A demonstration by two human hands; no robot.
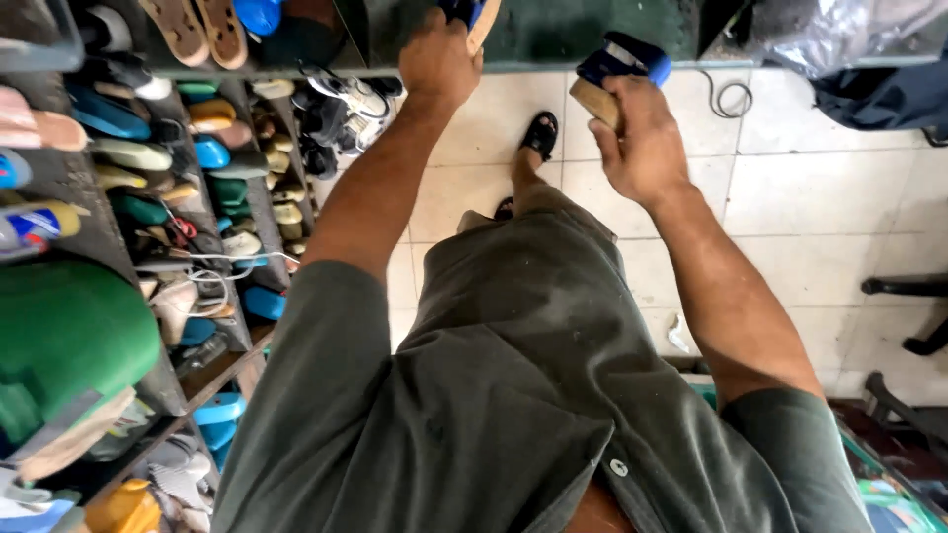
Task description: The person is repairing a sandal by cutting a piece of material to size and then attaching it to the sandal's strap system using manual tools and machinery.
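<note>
Nearest to the viewer is the person's grey-green short-sleeved shirt [513,395], which fills the lower part of the view. On the left side stands a dark shelf rack [89,188] full of many coloured shoe soles and sandals. Below lies a floor of pale square tiles [820,197], a little dirty, and one foot in a black sandal [540,133] stands on it. Farther out, the right hand [640,138] is closed around a blue sandal with a tan sole [614,79], fingers wrapped on its side. The left hand [439,61] grips another blue and tan sandal [474,15] at the edge of a dark green worktop [573,35]. A thin grey cable loop [729,97] lies on the tiles beyond.
</note>
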